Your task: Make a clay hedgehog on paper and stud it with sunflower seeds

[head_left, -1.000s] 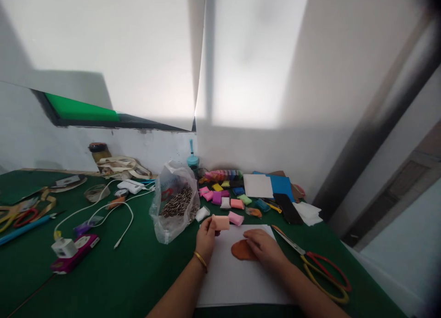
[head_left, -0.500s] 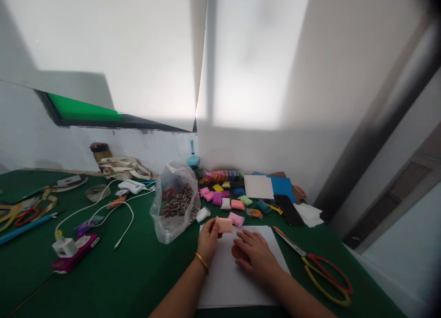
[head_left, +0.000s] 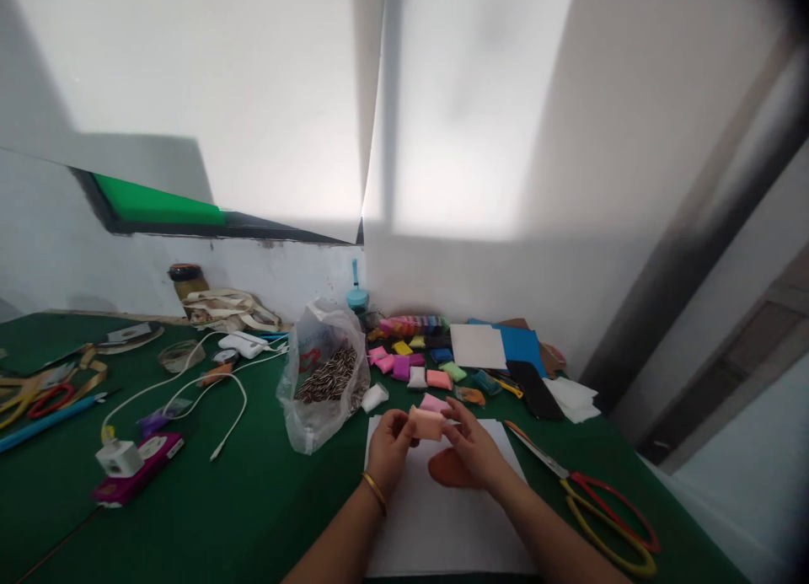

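Left hand point(head_left: 388, 451) pinches a peach packet point(head_left: 427, 425), long axis roughly nine-to-three; right hand point(head_left: 475, 447) meets its three-o'clock end, grip unclear.

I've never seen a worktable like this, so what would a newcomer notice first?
Probably the peach packet at front centre, held in the left fingers, with the right fingers at its other end, above white paper. Next, perhaps, the large scissors with red and yellow handles, lying right of the paper, and the colourful little packets clustered beyond it.
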The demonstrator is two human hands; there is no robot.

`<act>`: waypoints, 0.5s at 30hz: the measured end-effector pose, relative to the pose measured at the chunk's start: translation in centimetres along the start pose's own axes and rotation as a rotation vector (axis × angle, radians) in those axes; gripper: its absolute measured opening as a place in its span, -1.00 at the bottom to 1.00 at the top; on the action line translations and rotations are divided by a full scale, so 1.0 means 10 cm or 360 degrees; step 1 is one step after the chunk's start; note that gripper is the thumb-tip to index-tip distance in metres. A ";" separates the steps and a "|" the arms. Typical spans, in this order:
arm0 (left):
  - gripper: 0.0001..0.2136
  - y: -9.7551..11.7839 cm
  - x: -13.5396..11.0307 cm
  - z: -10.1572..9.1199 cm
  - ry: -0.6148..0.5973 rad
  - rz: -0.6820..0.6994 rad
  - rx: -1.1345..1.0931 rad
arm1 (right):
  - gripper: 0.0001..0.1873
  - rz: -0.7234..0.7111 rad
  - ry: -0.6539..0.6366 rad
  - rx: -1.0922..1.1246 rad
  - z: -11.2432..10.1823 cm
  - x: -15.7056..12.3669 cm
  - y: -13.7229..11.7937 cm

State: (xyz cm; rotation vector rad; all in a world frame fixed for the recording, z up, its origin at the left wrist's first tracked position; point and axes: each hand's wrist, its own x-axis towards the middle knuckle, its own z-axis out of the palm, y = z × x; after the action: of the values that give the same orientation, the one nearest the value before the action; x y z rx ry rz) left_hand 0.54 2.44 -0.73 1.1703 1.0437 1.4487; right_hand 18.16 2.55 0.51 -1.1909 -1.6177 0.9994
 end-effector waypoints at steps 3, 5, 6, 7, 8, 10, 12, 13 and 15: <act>-0.73 0.03 -0.04 0.03 -0.0135 0.0068 0.0164 | -0.46 0.0023 -0.0131 0.0184 0.05 0.04 -0.06; -0.74 0.04 -0.06 0.03 -0.0167 0.0104 0.0297 | -0.52 0.0050 -0.0085 0.0214 0.06 0.04 -0.07; -0.75 0.04 -0.07 0.03 -0.0163 0.0116 0.0366 | -0.53 0.0065 -0.0044 0.0233 0.06 0.03 -0.05; -0.76 0.04 -0.07 0.02 -0.0157 0.0133 0.0436 | -0.51 0.0072 -0.0013 0.0256 0.06 0.03 -0.04; -0.77 0.04 -0.07 0.01 -0.0150 0.0157 0.0507 | -0.48 0.0073 0.0007 0.0278 0.05 0.02 -0.02; -0.78 0.04 -0.07 0.00 -0.0147 0.0234 0.0648 | -0.45 0.0058 0.0011 0.0289 0.03 0.00 0.01; -0.79 0.04 -0.08 0.00 -0.0136 0.0309 0.0752 | -0.46 0.0022 -0.0001 0.0266 0.00 -0.02 0.00; -0.79 0.04 -0.08 0.01 -0.0134 0.0327 0.0773 | -0.46 0.0003 0.0000 0.0260 -0.01 -0.03 0.00; -0.81 0.06 -0.09 0.02 -0.0179 0.0292 0.0731 | -0.46 -0.0017 -0.0012 0.0263 -0.03 -0.03 -0.02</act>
State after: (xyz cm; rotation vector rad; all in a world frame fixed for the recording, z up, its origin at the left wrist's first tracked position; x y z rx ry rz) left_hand 0.76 1.48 -0.29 1.6926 1.2545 1.2967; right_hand 18.42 2.20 0.73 -1.0669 -1.5147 1.1091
